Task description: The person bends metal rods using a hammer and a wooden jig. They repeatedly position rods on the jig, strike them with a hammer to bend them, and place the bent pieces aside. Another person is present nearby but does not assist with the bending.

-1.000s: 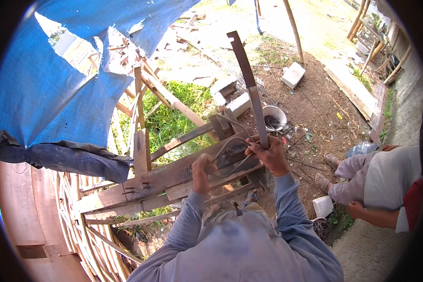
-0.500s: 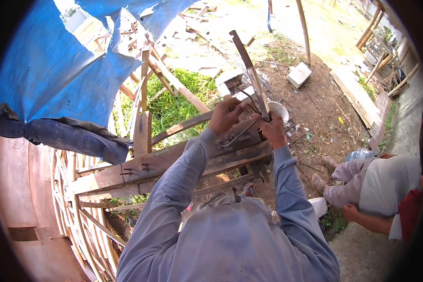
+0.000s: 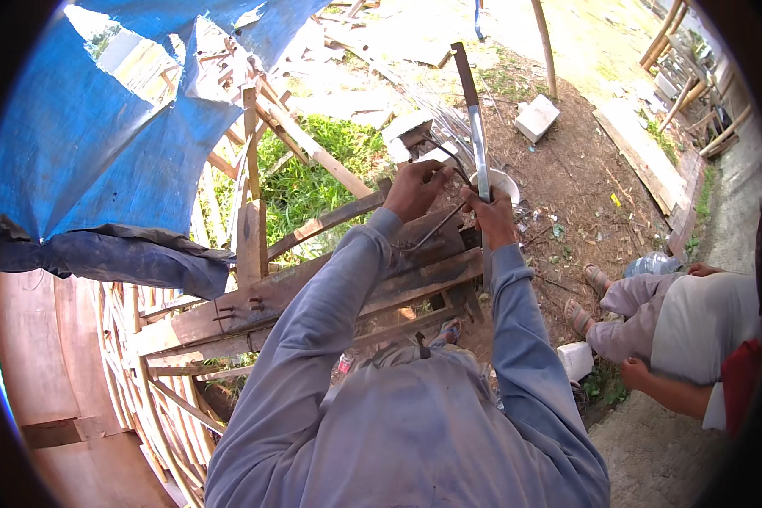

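Gripping the long flat metal bar (image 3: 476, 131) near its lower end with the right hand (image 3: 494, 217), roughly upright, dark section uppermost, in line of sight with the white bucket (image 3: 507, 184). With the left hand (image 3: 412, 191) half curled, positioned beside the bent dark rod (image 3: 455, 158) and above the wooden beam (image 3: 193, 326); not possible to tell whether gripping the rod.
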Available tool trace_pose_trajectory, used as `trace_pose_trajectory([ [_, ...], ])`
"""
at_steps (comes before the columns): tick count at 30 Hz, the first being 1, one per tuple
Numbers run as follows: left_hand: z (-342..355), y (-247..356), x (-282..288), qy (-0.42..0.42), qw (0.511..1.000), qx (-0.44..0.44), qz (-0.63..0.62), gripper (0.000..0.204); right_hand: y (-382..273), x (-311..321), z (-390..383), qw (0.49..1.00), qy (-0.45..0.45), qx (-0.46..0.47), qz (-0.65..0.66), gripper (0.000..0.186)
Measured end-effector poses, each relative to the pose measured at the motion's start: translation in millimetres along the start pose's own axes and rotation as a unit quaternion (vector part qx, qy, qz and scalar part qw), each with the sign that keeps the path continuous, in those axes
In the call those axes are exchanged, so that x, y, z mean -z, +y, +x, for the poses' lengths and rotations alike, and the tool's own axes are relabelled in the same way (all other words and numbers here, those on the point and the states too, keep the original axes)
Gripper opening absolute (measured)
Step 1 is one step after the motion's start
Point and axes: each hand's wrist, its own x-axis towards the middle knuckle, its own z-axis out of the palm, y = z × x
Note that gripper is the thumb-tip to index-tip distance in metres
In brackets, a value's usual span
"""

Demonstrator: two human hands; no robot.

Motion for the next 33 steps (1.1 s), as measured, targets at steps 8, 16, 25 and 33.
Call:
trace_pose_trajectory([
  [8,-45.1,-29.7,2.2,0.031,0.996,-0.035,-0.074,0.034,20.0,-4.0,13.0,0.948,-0.010,0.195,-0.250,0.025],
  [16,-54.2,-51.4,-10.4,0.063,0.997,-0.007,-0.034,0.033,24.5,-0.3,18.3,0.993,-0.069,0.001,-0.093,0.041],
  [25,-64.4,-74.2,-16.6,0.190,0.971,-0.028,-0.139,0.033,-10.8,-13.2,-6.1,0.964,-0.041,0.124,-0.231,0.037],
  [33,-55.5,-64.7,-7.2,0.096,0.987,-0.087,-0.091,0.032,-3.6,-1.0,-40.3,0.950,0.006,0.104,-0.294,0.034],
])
